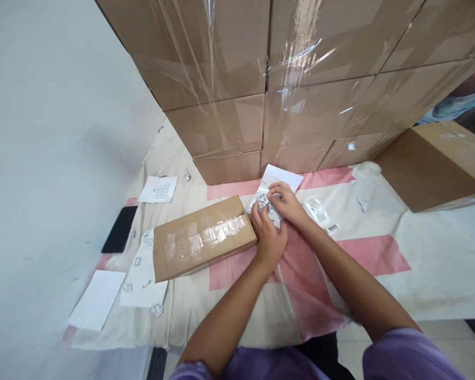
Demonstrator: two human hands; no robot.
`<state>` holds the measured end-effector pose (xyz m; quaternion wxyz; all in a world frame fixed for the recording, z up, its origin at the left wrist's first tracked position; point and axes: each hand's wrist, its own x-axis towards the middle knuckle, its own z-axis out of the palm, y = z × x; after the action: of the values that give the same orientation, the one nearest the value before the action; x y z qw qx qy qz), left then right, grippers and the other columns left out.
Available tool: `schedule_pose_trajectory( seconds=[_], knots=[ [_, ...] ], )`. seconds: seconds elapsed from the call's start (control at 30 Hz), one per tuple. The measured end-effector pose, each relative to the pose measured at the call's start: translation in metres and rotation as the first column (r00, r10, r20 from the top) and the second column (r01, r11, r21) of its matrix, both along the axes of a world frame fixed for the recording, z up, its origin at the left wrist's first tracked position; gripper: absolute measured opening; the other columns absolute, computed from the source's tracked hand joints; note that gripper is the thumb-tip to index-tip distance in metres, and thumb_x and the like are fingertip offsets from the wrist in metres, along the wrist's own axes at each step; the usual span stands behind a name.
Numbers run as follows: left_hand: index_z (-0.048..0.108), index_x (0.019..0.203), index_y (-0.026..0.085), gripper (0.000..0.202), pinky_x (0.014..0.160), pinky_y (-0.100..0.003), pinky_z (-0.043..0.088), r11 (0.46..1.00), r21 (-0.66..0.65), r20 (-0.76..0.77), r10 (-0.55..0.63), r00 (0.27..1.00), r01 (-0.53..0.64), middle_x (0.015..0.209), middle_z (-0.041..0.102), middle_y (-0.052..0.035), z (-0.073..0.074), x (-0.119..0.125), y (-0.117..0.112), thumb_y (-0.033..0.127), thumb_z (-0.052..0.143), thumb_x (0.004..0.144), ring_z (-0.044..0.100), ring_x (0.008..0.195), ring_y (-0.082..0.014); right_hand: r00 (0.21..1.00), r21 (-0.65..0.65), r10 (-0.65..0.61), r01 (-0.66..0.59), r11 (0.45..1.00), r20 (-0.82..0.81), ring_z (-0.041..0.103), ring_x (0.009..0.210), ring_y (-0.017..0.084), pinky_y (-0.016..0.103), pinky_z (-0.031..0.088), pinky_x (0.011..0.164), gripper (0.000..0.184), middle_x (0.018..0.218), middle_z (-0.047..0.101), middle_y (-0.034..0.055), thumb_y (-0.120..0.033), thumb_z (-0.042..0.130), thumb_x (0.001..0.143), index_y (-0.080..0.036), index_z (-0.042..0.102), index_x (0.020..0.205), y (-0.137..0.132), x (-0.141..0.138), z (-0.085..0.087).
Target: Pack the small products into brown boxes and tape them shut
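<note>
Carton stack point(229, 124): film-wrapped, rising beyond the flat box point(203, 240).
Worktop point(439, 264): covered in a pale and pink cloth, soft and rumpled to the right of the flat box.
Flat box: tape along its top, long axis running left to right with the right end tipped away from the person.
Printed sheet point(287, 177): just off the flat box's far right corner, lying on the cloth – line drawings on the part near the fingers, the far part blank.
Sheet's direction: long axis seems to run away from the person, leaning a little right; the blank end points at the carton stack.
Sheet's handling: likely very light, limp and easy to crease or tear, apt to slide on cloth; best held flat at one edge and lifted by a corner.
Left hand point(267, 232): just right of the flat box, fingers bent over the sheet's near edge.
Right hand point(287, 203): farther right of the flat box, fingers curled down on the sheet.
Grip: fingertips drawn in close – whether either hand pinches the paper, I cannot tell.
Tape dispenser point(317, 211): white, right of the flat box, past the right hand.
</note>
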<state>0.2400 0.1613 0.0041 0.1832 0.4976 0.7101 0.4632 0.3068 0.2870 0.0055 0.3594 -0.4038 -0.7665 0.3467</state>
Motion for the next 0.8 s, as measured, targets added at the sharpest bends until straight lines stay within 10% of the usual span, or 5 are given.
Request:
schedule_pose_trajectory(
  seconds=[0.17,0.8],
  knots=[
    [0.042,0.136,0.021,0.049,0.121,-0.046,0.031,0.982,0.044,0.095,0.179,0.979,-0.184,0.151,0.035,-0.0192,-0.001,-0.008,0.021,0.024,0.061,0.091,0.035,0.147,-0.0291,0.998,-0.053,-0.002,-0.001,0.999,-0.058,0.058,0.109,0.026,0.045,0.045,0.099,0.015,0.114,0.064,0.0105,-0.030,0.058,0.086,-0.021,0.067,0.079,0.000,0.002,-0.001],
    [0.070,0.105,0.018,0.018,0.115,-0.048,0.032,0.961,0.050,-0.046,0.276,0.960,-0.273,0.134,0.053,-0.0138,-0.013,-0.010,0.033,0.028,0.060,0.094,0.045,0.127,-0.0293,0.967,-0.132,-0.011,-0.024,0.991,-0.255,0.059,0.101,0.023,0.040,0.044,0.094,0.014,0.104,0.064,0.0082,-0.032,0.062,0.082,-0.020,0.067,0.076,0.001,-0.002,-0.012]
  ],
)
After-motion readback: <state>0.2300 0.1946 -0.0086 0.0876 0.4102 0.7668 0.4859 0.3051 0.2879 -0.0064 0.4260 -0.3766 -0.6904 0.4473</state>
